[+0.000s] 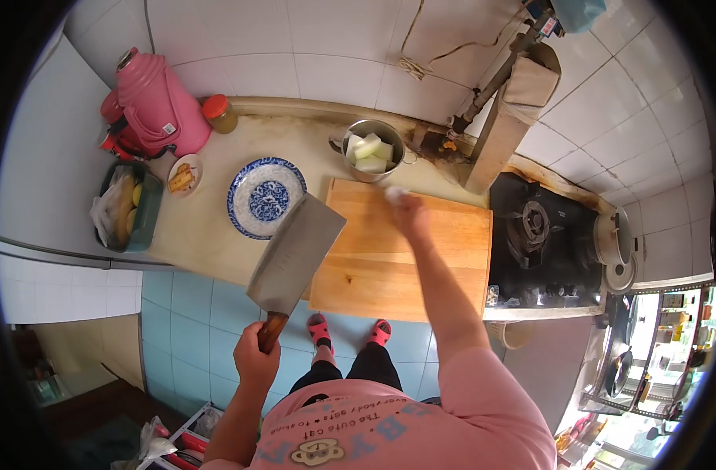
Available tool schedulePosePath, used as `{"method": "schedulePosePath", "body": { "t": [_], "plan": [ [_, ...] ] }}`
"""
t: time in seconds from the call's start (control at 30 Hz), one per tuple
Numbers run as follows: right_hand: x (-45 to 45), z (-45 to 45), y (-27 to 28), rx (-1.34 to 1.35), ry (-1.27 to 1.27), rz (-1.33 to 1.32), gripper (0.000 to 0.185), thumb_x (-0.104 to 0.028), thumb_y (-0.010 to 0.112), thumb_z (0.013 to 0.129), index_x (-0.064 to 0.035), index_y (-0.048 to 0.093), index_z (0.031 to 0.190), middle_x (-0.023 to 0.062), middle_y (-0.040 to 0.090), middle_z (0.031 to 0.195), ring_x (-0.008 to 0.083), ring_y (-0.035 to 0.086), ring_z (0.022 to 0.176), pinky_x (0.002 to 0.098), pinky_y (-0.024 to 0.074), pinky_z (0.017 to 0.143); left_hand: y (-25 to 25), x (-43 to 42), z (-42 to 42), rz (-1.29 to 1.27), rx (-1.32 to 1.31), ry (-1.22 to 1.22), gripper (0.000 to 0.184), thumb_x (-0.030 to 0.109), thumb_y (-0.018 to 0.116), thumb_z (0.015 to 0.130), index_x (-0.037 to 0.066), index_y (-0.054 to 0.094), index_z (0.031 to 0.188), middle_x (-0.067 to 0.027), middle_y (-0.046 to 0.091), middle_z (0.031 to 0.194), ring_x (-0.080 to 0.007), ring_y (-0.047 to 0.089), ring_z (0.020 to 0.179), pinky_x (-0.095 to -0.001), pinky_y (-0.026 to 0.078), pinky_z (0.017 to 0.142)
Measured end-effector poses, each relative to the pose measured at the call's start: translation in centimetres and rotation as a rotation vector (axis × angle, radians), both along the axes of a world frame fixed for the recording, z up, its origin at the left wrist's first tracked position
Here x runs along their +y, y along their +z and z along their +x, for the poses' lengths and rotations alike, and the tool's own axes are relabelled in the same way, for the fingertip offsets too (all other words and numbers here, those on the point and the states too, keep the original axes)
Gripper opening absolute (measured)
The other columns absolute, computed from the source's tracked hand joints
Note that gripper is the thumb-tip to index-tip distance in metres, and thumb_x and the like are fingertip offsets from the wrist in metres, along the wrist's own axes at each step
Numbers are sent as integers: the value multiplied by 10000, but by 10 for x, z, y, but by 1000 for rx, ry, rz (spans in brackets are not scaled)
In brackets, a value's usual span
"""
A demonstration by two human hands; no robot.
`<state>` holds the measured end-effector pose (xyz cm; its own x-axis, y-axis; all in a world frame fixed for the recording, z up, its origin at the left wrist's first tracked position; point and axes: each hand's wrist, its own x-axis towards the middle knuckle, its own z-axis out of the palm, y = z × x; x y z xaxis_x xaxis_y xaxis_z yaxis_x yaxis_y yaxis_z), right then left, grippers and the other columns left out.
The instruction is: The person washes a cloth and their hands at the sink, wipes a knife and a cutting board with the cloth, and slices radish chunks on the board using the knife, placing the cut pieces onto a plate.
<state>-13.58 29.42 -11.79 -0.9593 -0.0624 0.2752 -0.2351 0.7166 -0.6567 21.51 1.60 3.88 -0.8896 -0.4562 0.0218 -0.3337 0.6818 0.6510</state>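
The left hand (256,356) is closed round the wooden handle of a broad cleaver (299,252), its blade angled up and held in the air between the body and the desk (192,229). In the view, the blade overlaps the edge of a blue-and-white plate (265,201) and the left side of the wooden cutting board (381,262).

The right hand (412,218) reaches over the far part of the board, fingers drawn in around a small whitish piece (395,193) — blurred, so its shape is hard to tell. Just beyond the board stands a metal pot (405,144) with pale green-white chunks (369,152) inside.

Left of the plate is a small dish (198,162) of yellowish food; behind are a red-lidded jar (220,114) and a pink flask (158,102). A black gas stove (563,262) lies right of the board.
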Motion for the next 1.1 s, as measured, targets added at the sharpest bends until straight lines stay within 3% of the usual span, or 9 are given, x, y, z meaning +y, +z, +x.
{"method": "schedulePosePath", "body": {
  "t": [0.13, 0.2, 0.3, 0.43, 0.5, 0.6, 0.67, 1.0, 1.1],
  "plan": [
    [-52, 54, -5, -25, 258, -204, 264, -44, 615, 807, -83, 735, 1039, 210, 674, 891, 362, 651, 868, 415, 535, 772, -1, -10, -2, -17, 33, -10, 417, 61, 746, 732, 41, 588, 1118, -171, 676, 978, -390, 660, 869, -440, 534, 763],
    [-48, 48, -26, -69, 346, -355, 161, -50, 628, 858, -21, 713, 992, 88, 678, 830, 209, 640, 713, 358, 528, 677, 4, -17, -4, -26, 41, -5, 416, 63, 745, 731, 42, 590, 1116, -169, 676, 979, -388, 660, 869, -439, 535, 763],
    [10, -8, -22, -2, 67, -224, 183, -46, 588, 884, -6, 694, 1027, 54, 690, 821, 142, 609, 682, 341, 514, 637, 7, -25, -3, -6, 38, 0, 412, 65, 747, 730, 43, 592, 1111, -167, 675, 978, -382, 660, 871, -439, 534, 765],
    [32, -30, -9, 16, -228, -77, 225, -87, 584, 857, -17, 712, 1028, 116, 708, 815, 201, 670, 678, 357, 526, 624, 3, -37, 2, -30, 28, -12, 407, 63, 742, 733, 46, 590, 1110, -157, 674, 981, -378, 660, 875, -445, 531, 766],
    [3, -19, 7, -164, -170, -13, 287, -118, 586, 803, -41, 721, 1044, 227, 684, 1015, 403, 655, 923, 461, 526, 843, 2, -42, 7, -44, 37, -16, 408, 63, 741, 734, 47, 589, 1112, -154, 673, 984, -378, 659, 875, -447, 531, 766],
    [-28, -17, -4, -176, -199, -138, 322, -110, 578, 779, -44, 723, 1059, 236, 686, 1018, 411, 651, 948, 462, 526, 851, -3, -51, 12, -27, 14, -6, 419, 60, 748, 726, 51, 585, 1112, -148, 672, 996, -376, 658, 874, -449, 531, 762],
    [-43, -12, -5, -71, -199, -71, 329, -127, 609, 769, -24, 718, 1061, 201, 713, 916, 333, 700, 788, 403, 554, 727, -5, -55, 13, -32, 57, -3, 429, 58, 756, 717, 57, 584, 1110, -146, 668, 1001, -375, 658, 871, -447, 532, 755],
    [-111, -4, 1, -308, -81, -168, 317, -111, 603, 780, -51, 729, 1065, 221, 694, 986, 388, 661, 940, 432, 528, 854, -17, -69, 8, 11, 67, 18, 433, 52, 763, 709, 57, 583, 1103, -147, 662, 983, -380, 658, 859, -444, 531, 745],
    [-149, -6, 16, -59, 112, -153, 315, -62, 571, 793, -41, 731, 1064, 230, 692, 973, 394, 666, 925, 428, 533, 847, -19, -72, 5, 14, 66, -8, 433, 51, 762, 711, 55, 584, 1105, -151, 663, 975, -381, 658, 856, -446, 531, 745]
  ]
}}
